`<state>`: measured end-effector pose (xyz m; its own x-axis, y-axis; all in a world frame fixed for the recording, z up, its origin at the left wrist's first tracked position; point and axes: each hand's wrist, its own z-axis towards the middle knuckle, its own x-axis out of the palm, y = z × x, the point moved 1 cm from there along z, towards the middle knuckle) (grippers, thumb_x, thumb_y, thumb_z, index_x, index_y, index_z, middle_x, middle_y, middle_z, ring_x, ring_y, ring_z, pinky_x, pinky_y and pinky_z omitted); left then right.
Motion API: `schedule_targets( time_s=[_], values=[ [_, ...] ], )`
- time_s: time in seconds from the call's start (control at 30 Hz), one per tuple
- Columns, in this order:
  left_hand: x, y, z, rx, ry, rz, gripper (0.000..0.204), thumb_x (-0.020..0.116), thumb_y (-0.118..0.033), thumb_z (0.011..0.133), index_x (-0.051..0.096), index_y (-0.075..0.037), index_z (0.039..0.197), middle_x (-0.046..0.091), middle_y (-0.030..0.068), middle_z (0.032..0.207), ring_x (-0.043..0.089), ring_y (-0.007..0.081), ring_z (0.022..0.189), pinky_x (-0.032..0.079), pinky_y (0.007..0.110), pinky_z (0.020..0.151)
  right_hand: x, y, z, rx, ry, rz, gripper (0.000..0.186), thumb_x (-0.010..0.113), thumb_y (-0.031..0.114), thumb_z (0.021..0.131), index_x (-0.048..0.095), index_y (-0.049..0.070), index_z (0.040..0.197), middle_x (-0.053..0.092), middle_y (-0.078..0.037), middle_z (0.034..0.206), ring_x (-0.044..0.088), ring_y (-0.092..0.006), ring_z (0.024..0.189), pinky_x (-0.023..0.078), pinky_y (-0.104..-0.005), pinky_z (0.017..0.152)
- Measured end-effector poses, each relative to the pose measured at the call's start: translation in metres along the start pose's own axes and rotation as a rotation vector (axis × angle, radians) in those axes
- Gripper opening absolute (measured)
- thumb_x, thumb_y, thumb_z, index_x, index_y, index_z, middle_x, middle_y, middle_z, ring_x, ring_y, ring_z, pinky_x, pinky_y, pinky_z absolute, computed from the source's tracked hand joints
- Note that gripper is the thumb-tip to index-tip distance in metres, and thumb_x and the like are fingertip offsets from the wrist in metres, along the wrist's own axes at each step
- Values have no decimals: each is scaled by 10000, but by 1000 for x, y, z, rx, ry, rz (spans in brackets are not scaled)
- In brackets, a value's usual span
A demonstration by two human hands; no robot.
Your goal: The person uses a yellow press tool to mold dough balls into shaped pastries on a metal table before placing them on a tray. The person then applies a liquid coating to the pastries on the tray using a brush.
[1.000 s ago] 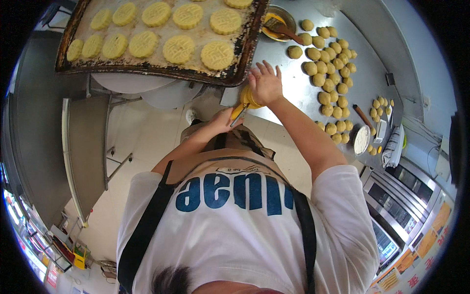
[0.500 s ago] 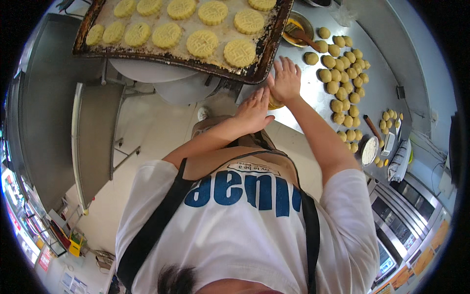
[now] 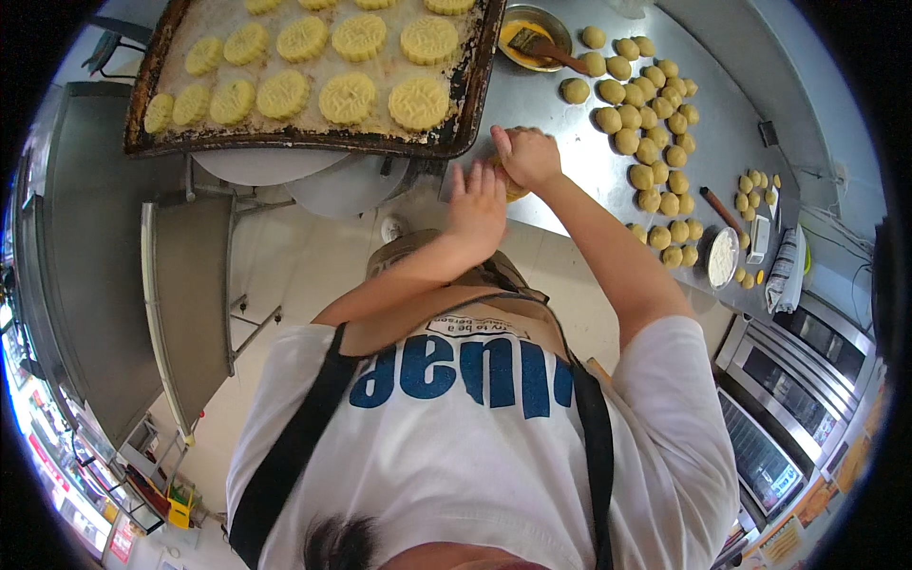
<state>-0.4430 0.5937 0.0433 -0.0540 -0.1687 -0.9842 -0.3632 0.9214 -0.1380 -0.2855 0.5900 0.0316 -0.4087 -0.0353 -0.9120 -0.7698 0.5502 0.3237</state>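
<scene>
I work both hands at the near edge of the steel table [image 3: 570,204], just right of the baking tray's [image 3: 313,142] lower right corner. My right hand [image 3: 527,157] is curled around a yellow dough piece [image 3: 514,186], which shows only as a sliver beneath the fingers; the left hand [image 3: 478,204] presses against it from the side with flat, nearly straight fingers, holding nothing of its own. Whether a mould sits inside the right fist I cannot tell. For this step I judge that the pressure should be even from both sides, the piece kept over the table and not over the gap beside the tray, and the flat palm kept square to the dough so that the shape does not skew. The elbow should stay clear of the tray rim. Count, as far as the view allows: twelve stamped yellow cakes [image 3: 419,103] on the tray, four of them cut off by the top edge; roughly thirty plain dough balls [image 3: 646,142] in a band on the table to the right; one small bowl of yellow wash [image 3: 521,30] with one brush [image 3: 543,47] resting in it; one round dish of white powder [image 3: 723,257]; about ten tiny yellow balls [image 3: 755,182] farther right, too small to count with certainty.
</scene>
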Motion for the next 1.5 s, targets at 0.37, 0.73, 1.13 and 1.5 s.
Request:
schedule_targets(
  time_s=[0.37, 0.73, 1.13, 1.5],
  values=[
    [122, 54, -41, -353, 167, -1460, 423, 570, -264, 934, 507, -11, 1267, 636, 206, 1092, 627, 265, 973, 477, 340, 871, 23, 23, -20, -217, -456, -248, 419, 413, 415, 961, 592, 151, 1234, 606, -122, 1212, 475, -300, 1255, 285, -519, 1072],
    [90, 46, -45, -300, 368, -1049, 531, 618, -374, 872, 466, -52, 1265, 611, 238, 1117, 590, 401, 1028, 468, 448, 855, 20, 25, -9, -57, -78, -320, 588, 330, 489, 965, 357, 151, 1445, 411, -118, 1451, 256, -287, 1414, 90, -595, 1133],
    [96, 35, -33, -324, 325, -1059, 468, 622, -326, 841, 482, -39, 1182, 637, 169, 918, 642, 308, 760, 512, 406, 644, 28, -55, -43, 426, -527, 1193, 433, 411, 353, 980, 618, 3, 833, 609, -98, 803, 562, -188, 765, 448, -334, 703],
    [-91, 10, -14, 255, -162, -1362, 390, 687, -231, 777, 565, -29, 1087, 647, 91, 819, 655, 181, 694, 523, 319, 630, -93, 53, -104, 121, 5, 1436, 365, 563, 21, 751, 539, -44, 1110, 616, -182, 1103, 592, -238, 1032, 471, -342, 918]
  ],
)
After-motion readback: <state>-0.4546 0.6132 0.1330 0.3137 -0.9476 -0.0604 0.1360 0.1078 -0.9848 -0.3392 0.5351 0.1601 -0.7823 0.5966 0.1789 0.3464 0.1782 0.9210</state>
